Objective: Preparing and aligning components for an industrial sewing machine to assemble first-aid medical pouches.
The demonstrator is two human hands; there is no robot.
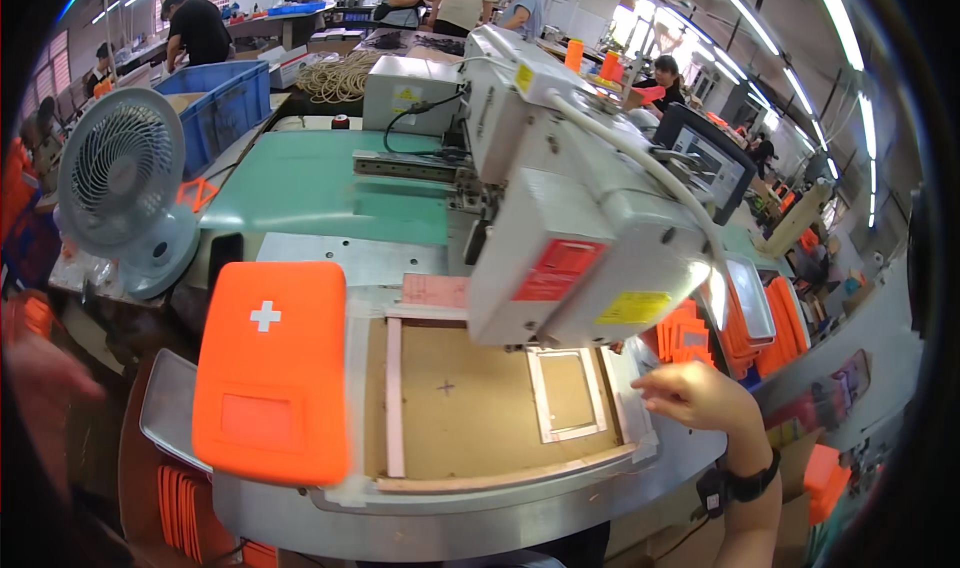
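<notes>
An orange case (270,368) with a white cross and a recessed rectangle lies left of the template, partly over a metal tray (172,408). The cardboard template (460,408) has pale strips along its edges and sits under the head of a grey sewing machine (560,238). A small white rectangular frame (541,398) lies at its right side. My right hand (695,393) hovers by the template's right edge, fingers loosely bent, with nothing visible in them. At the far left my left hand (50,368) is smeared by motion beside something orange; its fingers are unclear.
A grey fan (125,173) and a blue crate (220,103) stand at left. Small orange pieces (683,333) and stacked orange pieces (785,323) lie right of the machine, near a metal tray (750,298). A screen (708,163) is mounted there. Other people work farther back.
</notes>
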